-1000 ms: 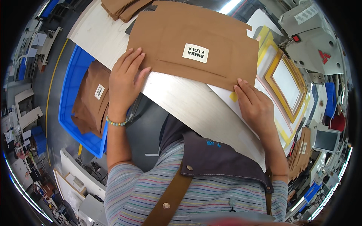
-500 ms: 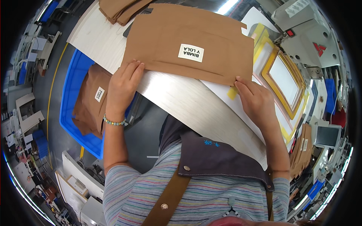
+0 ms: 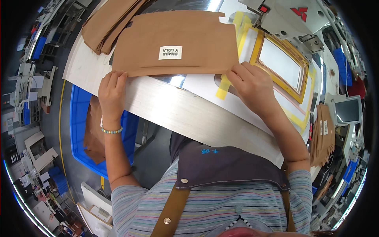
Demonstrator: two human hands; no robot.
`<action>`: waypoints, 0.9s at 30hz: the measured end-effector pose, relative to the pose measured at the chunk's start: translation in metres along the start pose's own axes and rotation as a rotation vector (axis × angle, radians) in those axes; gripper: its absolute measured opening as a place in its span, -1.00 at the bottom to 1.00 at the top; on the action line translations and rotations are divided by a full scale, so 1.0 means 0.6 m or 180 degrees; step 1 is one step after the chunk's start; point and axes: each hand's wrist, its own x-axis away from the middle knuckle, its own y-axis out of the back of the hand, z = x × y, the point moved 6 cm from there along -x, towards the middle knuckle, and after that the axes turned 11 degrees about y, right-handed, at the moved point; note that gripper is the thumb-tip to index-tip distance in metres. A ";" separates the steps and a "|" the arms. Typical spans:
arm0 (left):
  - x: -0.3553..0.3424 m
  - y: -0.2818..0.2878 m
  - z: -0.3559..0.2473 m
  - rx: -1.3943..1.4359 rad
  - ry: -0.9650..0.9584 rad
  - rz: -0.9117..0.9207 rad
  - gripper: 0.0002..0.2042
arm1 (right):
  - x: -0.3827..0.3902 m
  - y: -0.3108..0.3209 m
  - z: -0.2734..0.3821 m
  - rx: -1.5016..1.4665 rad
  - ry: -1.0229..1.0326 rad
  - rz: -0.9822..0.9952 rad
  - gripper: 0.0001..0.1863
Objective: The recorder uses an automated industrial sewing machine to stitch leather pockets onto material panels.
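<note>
A brown fabric panel (image 3: 158,37) with a small white label (image 3: 170,53) is spread between my hands above the work table. My left hand (image 3: 113,89) pinches its near left corner. The near right corner is pinched in my right hand (image 3: 249,83), beside a strip of yellow tape (image 3: 223,87). Along the near edge the cloth shows a crease, and its far corners have notches cut out. I cannot tell how much of the panel rests on the table.
More brown fabric pieces (image 3: 112,21) lie stacked at the far left. On the left, below table height, a blue bin (image 3: 79,130) holds brown fabric. A yellow frame (image 3: 258,47) lies right of the panel under a white machine head (image 3: 292,17). Labelled panels (image 3: 324,138) sit further right.
Both hands have shifted left with the panel still held by its near corners. The view has turned, so the bin, stack and machine appear in new places.
</note>
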 end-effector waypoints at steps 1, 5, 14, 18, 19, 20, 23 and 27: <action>0.001 -0.006 -0.005 0.0109 -0.0043 0.0072 -0.80 | 0.006 -0.001 -0.004 -0.0016 -0.0039 -0.0005 -0.75; 0.016 -0.010 -0.005 0.0233 0.0017 0.0147 -0.78 | 0.020 -0.019 -0.009 0.0089 0.0016 0.0076 -0.83; 0.018 -0.011 -0.003 0.0344 -0.0021 0.0088 -0.77 | 0.018 -0.020 -0.010 -0.0008 -0.0112 0.0344 -0.77; 0.016 -0.011 -0.002 0.0270 0.0009 0.0046 -0.72 | 0.016 -0.021 -0.012 -0.0074 -0.0218 0.0417 -0.79; 0.015 -0.011 -0.002 0.0283 -0.0003 0.0037 -0.69 | 0.016 -0.021 -0.012 -0.0036 -0.0163 0.0390 -0.78; 0.014 -0.011 -0.002 0.0297 -0.0017 0.0029 -0.65 | 0.015 -0.020 -0.010 0.0003 -0.0111 0.0363 -0.77; 0.010 -0.009 -0.010 0.0215 -0.0080 0.0047 -0.59 | 0.014 -0.018 -0.010 0.0009 -0.0102 0.0358 -0.77; 0.006 -0.009 -0.015 0.0201 -0.0144 0.0141 -0.57 | 0.015 -0.020 -0.011 0.0036 -0.0124 0.0385 -0.78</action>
